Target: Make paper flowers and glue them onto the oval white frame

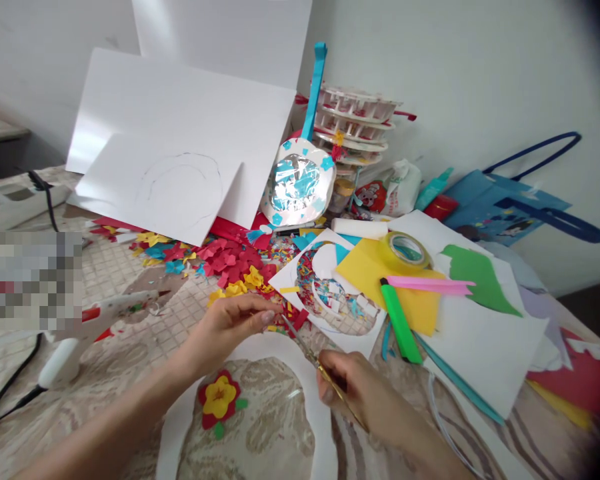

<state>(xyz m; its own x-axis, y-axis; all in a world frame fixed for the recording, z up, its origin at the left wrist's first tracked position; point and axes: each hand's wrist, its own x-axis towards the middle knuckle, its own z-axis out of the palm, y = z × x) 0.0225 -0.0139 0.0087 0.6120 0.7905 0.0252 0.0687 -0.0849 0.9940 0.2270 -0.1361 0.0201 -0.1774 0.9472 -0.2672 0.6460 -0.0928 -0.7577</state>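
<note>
White boards [180,100] stand propped at back of table [111,363], prob. to save room. White ring [269,345] lies flat below both hands, likely for easy reach. R hand [357,383] grips scissors [305,348], tips toward L hand [233,323], prob. for fine control; L fingertips bunch there, can't tell if gripping anything. Red/yellow flower [219,398] sits by ring's upper L inner edge.

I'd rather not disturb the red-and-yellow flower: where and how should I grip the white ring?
Probably by the bare right side of the white ring, pinched from the right, thumb on top. It lies flat and is broad there, while the red-and-yellow flower sits at the opening's left. The right hand, holding the scissors, is near that side.
</note>
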